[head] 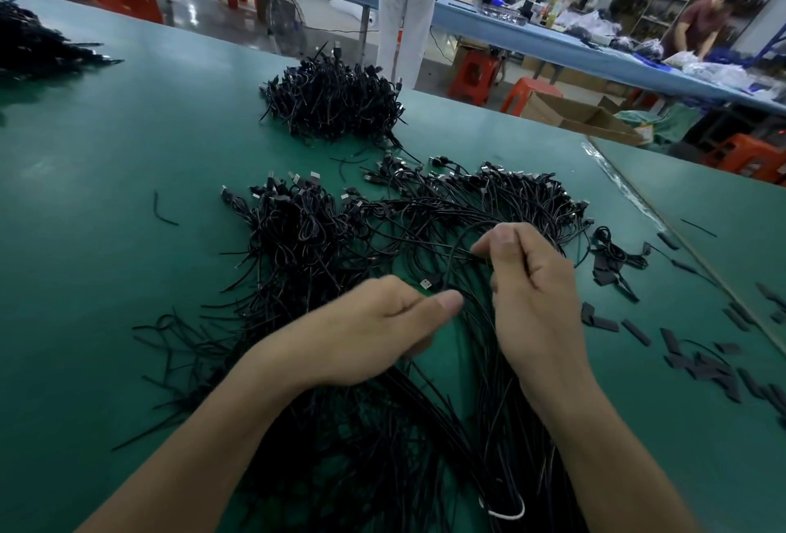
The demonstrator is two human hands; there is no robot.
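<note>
Table point(106, 192): green mat, smooth and matte.

Heap point(293, 234), left of centre: coiled black leads with glossy round jackets and flat metal ends pointing up and away.

Left hand point(370, 332): low over the spread of loose leads. Thumb and forefinger pressed together, pinching the cable point(454, 254) at the near end of its loop. Other fingers curled beneath, partly hidden.

Plug point(426, 283): small, rectangular, silver-faced. Just beyond the left thumb tip, between both hands, nearer the left.

Cable: thin, black, limp. Rises from the left pinch, arcs away and to the right, and ends at the right fingertips. Long axis of the loop roughly near-to-far, leaning right. Raised clear of the leads below.

Right hand point(536, 290): higher and farther out than the left. Fingertips bunched and clamped on the far end of the arc, knuckles toward the camera.

Judged next move: coiling the loop, with the left pinch as anchor and the right feeding slack back toward it. Plug best taken by the left hand.

Sleeves point(701, 362), right: short, flat, dull black strips, scattered, well apart from both hands.
</note>
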